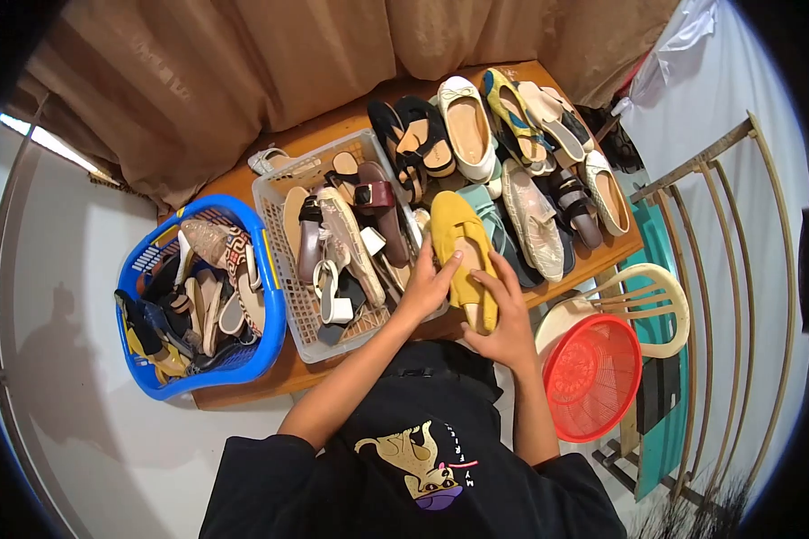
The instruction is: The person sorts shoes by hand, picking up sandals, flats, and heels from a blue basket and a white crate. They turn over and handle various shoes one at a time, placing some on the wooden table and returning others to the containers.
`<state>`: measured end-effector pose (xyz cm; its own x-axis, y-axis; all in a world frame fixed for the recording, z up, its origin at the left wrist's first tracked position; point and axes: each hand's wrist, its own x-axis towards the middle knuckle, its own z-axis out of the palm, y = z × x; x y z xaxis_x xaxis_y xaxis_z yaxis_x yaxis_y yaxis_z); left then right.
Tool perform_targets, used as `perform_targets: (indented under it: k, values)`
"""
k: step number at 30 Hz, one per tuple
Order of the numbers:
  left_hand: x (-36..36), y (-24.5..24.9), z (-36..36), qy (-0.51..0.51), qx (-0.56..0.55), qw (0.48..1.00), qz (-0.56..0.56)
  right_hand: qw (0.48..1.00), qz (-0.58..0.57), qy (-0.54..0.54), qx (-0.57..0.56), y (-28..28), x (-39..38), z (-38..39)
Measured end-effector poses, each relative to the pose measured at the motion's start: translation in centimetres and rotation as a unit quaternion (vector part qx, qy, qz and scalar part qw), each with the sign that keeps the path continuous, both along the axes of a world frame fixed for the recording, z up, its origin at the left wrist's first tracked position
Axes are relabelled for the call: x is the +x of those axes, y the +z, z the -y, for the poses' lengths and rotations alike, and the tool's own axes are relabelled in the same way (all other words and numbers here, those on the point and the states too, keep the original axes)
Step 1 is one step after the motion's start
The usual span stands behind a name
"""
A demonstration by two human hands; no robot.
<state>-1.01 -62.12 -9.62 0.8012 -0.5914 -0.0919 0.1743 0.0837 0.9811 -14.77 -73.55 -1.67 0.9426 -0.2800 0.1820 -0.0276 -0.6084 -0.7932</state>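
A yellow flat shoe (457,216) is held up in front of my body, over the table's front edge. My left hand (431,280) grips its left side, the thumb lying at the opening. On the other side my right hand (505,314) holds the heel end, fingers closed around it. Just left of the shoe stands a grey plastic basket (319,349) with sandals and heeled shoes in it. Behind and to the right, mint-green footwear (484,211) and a plastic-wrapped shoe (532,225) lie on the wooden table (616,256).
A blue basket (274,310) full of mixed shoes stands at the left. White ballet flats (466,126) and several other shoes crowd the table's right half. At the right are a red basket (593,377), a cream plastic chair (679,310) and a wooden rack (733,242). Brown curtain (306,63) hangs behind.
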Motion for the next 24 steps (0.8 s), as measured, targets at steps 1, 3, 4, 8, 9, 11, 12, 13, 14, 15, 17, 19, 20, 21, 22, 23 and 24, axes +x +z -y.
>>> perform_targets:
  k: [1,3,4,8,9,11,12,13,14,15,17,19,20,21,22,23,24]
  values:
    - [-0.3,1.3,0.6,-0.01,-0.033,0.998,-0.053,1.0,0.014,-0.013,0.003,-0.1,-0.4,0.7]
    - [0.1,2.9,1.1,-0.074,0.005,0.995,-0.06,0.998,0.036,-0.047,0.012,-0.1,-1.0,1.7]
    - [0.5,4.2,1.4,-0.131,0.042,0.988,-0.065,0.998,0.039,-0.051,0.01,-0.1,-1.3,2.3]
    - [1.4,2.0,4.0,-0.104,0.192,0.939,0.267,0.996,0.045,-0.073,0.0,-0.2,-2.1,4.8]
    - [1.2,2.7,4.4,-0.099,0.223,0.93,0.273,0.996,0.043,-0.076,-0.001,-0.1,-2.2,5.3]
    - [1.2,2.4,5.3,-0.104,0.239,0.922,0.285,0.996,0.041,-0.081,-0.009,-0.4,-2.4,6.4]
    - [1.1,2.6,5.8,-0.111,0.257,0.913,0.296,0.996,0.041,-0.081,-0.011,-0.6,-2.5,6.8]
    - [0.9,2.8,5.9,-0.104,0.253,0.909,0.313,0.996,0.041,-0.082,-0.004,-0.7,-2.6,7.1]
    - [0.6,2.9,6.0,-0.103,0.253,0.91,0.311,0.996,0.041,-0.081,0.004,-0.8,-2.6,7.4]
    - [0.4,3.1,6.1,-0.092,0.266,0.899,0.335,0.996,0.039,-0.079,0.004,-1.0,-2.6,7.8]
    - [0.3,3.2,6.3,-0.081,0.282,0.887,0.356,0.996,0.055,-0.073,-0.006,-1.5,-2.5,8.6]
    - [0.1,2.9,6.8,-0.064,0.283,0.865,0.408,0.996,0.054,-0.07,-0.017,-2.2,-2.0,9.9]
    - [0.1,2.8,7.3,-0.065,0.283,0.866,0.407,0.996,0.053,-0.068,-0.031,-2.5,-1.7,10.7]
    - [0.0,2.5,7.8,-0.068,0.273,0.863,0.419,0.997,0.048,-0.066,-0.01,-2.6,-1.5,11.4]
    - [0.0,2.3,8.5,-0.07,0.26,0.861,0.431,0.997,0.045,-0.068,-0.011,-2.6,-1.6,12.0]
    - [0.0,2.1,9.2,-0.076,0.268,0.862,0.424,0.997,0.047,-0.057,-0.015,-2.7,-1.4,12.8]
    - [0.1,2.4,9.8,-0.077,0.265,0.863,0.424,0.998,0.049,-0.047,-0.019,-2.7,-1.1,13.7]
